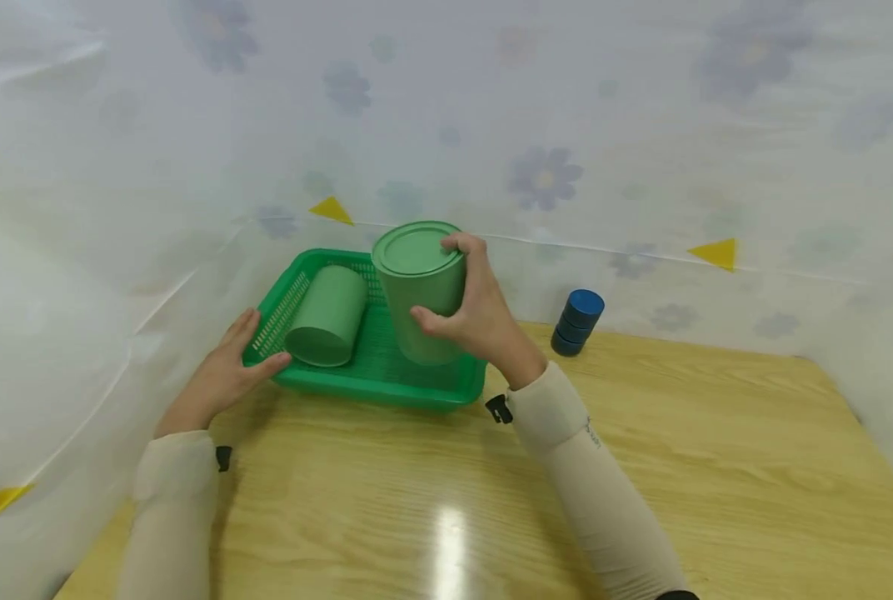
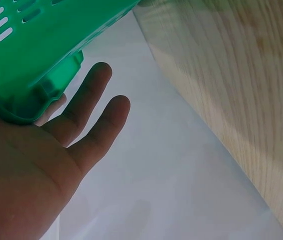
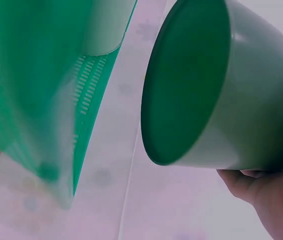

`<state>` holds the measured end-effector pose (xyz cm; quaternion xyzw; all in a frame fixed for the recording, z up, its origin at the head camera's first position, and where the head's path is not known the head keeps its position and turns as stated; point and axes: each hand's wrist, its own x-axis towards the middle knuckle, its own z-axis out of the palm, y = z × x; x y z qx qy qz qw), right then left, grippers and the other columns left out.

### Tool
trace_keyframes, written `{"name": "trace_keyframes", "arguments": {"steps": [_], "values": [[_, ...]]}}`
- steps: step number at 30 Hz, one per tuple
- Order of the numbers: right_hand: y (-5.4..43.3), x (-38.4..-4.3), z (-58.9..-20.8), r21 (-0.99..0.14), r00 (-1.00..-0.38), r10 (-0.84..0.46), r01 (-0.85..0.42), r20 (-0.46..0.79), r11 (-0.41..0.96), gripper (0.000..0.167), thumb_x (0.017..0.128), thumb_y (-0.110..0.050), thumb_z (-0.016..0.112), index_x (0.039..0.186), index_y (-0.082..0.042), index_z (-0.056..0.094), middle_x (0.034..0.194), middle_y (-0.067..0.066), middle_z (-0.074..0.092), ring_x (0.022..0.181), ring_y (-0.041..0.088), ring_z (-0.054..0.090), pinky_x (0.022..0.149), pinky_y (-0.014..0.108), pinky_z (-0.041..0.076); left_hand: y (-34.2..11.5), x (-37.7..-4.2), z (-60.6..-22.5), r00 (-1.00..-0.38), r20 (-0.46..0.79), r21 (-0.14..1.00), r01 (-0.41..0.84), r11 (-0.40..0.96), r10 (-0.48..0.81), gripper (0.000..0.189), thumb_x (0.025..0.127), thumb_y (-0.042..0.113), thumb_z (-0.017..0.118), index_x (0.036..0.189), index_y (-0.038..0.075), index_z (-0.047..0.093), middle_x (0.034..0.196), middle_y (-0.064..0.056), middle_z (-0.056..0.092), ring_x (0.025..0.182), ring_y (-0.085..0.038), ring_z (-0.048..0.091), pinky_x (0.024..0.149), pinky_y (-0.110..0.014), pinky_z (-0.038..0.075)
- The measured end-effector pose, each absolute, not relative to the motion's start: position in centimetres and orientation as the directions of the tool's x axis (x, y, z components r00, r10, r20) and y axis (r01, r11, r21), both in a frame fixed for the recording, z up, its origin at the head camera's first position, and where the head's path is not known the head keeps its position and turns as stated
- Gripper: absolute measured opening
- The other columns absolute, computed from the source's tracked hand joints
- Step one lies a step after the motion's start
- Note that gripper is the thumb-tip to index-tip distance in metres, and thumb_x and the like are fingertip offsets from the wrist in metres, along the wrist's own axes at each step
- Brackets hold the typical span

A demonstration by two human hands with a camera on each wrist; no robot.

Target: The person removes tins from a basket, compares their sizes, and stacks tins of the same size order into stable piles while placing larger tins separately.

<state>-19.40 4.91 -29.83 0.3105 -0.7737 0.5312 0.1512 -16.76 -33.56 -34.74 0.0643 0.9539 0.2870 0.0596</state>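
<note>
My right hand (image 1: 484,312) grips a tall light-green cylindrical container (image 1: 411,304) over the right half of a green plastic basket (image 1: 379,393). Its ringed, flat end faces up, with the thumb on the near side and fingertips at the top rim. In the right wrist view, the container's other end (image 3: 186,85) looks dark green. A second green container (image 1: 330,308) lies on its side in the basket's left half. My left hand (image 1: 217,375) rests at the basket's front left corner, thumb along the rim; in the left wrist view its visible fingers (image 2: 101,125) stretch out straight beside the wall.
Right of the basket stands a stack of small dark-blue round pieces (image 1: 577,321), near the back edge of the wooden table (image 1: 356,492). White flower-patterned sheeting (image 1: 626,125) hangs behind and to the left, with yellow triangles (image 1: 715,253) on it.
</note>
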Motion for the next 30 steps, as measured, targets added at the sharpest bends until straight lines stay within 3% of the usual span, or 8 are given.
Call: {"name": "trace_keyframes", "arguments": {"steps": [8, 11, 16, 19, 23, 30], "values": [[7.3, -17.1, -31.3, -0.729, -0.759, -0.277, -0.647, 0.589, 0.225, 0.081, 0.086, -0.021, 0.079, 0.146, -0.018, 0.025, 0.144, 0.022, 0.039, 0.118, 0.035, 0.055, 0.087, 0.057, 0.052, -34.6, -16.9, -34.7, -0.982, -0.057, 0.557, 0.119, 0.822, 0.181, 0.099, 0.099, 0.056, 0.057, 0.162, 0.014, -0.007, 0.168, -0.006, -0.014, 0.149, -0.050, -0.002, 0.108, -0.076, 0.012], [8.3, -16.4, -32.1, -0.713, -0.747, -0.246, -0.664, 0.617, 0.226, 0.080, 0.087, -0.036, 0.077, 0.146, -0.017, 0.025, 0.142, 0.023, 0.041, 0.117, 0.036, 0.056, 0.086, 0.057, 0.052, -34.9, -16.9, -34.6, -0.980, -0.053, 0.558, 0.129, 0.820, 0.191, 0.099, 0.100, 0.055, 0.057, 0.162, 0.014, -0.007, 0.168, -0.007, -0.014, 0.149, -0.050, -0.003, 0.108, -0.077, 0.012], [9.7, -16.1, -32.9, -0.608, -0.658, -0.207, -0.750, 0.724, 0.259, 0.082, 0.090, -0.059, 0.065, 0.145, -0.013, 0.025, 0.142, 0.027, 0.040, 0.118, 0.037, 0.054, 0.088, 0.058, 0.050, -35.1, -17.2, -34.5, -0.978, -0.049, 0.557, 0.141, 0.819, 0.201, 0.098, 0.100, 0.054, 0.056, 0.162, 0.014, -0.008, 0.167, -0.011, -0.014, 0.148, -0.051, -0.004, 0.107, -0.078, 0.011], [10.8, -15.9, -33.2, -0.539, -0.610, -0.196, -0.780, 0.768, 0.319, 0.081, 0.092, -0.059, 0.063, 0.145, -0.011, 0.024, 0.151, 0.026, 0.034, 0.121, 0.039, 0.053, 0.091, 0.058, 0.049, -35.0, -17.4, -34.4, -0.977, -0.042, 0.553, 0.152, 0.819, 0.210, 0.097, 0.101, 0.053, 0.056, 0.162, 0.013, -0.008, 0.167, -0.012, -0.014, 0.148, -0.052, -0.004, 0.106, -0.078, 0.011], [12.6, -15.1, -33.5, -0.505, -0.599, -0.178, -0.772, 0.780, 0.386, 0.078, 0.094, -0.057, 0.062, 0.144, -0.011, 0.025, 0.159, 0.024, 0.025, 0.123, 0.042, 0.051, 0.092, 0.062, 0.047, -34.9, -17.6, -34.5, -0.973, -0.036, 0.554, 0.170, 0.815, 0.227, 0.097, 0.101, 0.051, 0.057, 0.162, 0.010, -0.007, 0.167, -0.012, -0.015, 0.147, -0.053, -0.004, 0.106, -0.078, 0.011], [15.8, -14.4, -33.6, -0.500, -0.600, -0.133, -0.753, 0.789, 0.429, 0.076, 0.093, -0.054, 0.065, 0.141, -0.009, 0.028, 0.142, 0.031, 0.039, 0.117, 0.042, 0.054, 0.088, 0.061, 0.048, -35.1, -17.2, -34.9, -0.972, -0.031, 0.547, 0.178, 0.818, 0.232, 0.094, 0.103, 0.047, 0.055, 0.161, 0.007, -0.007, 0.166, -0.017, -0.014, 0.147, -0.054, -0.005, 0.105, -0.079, 0.010]]}}
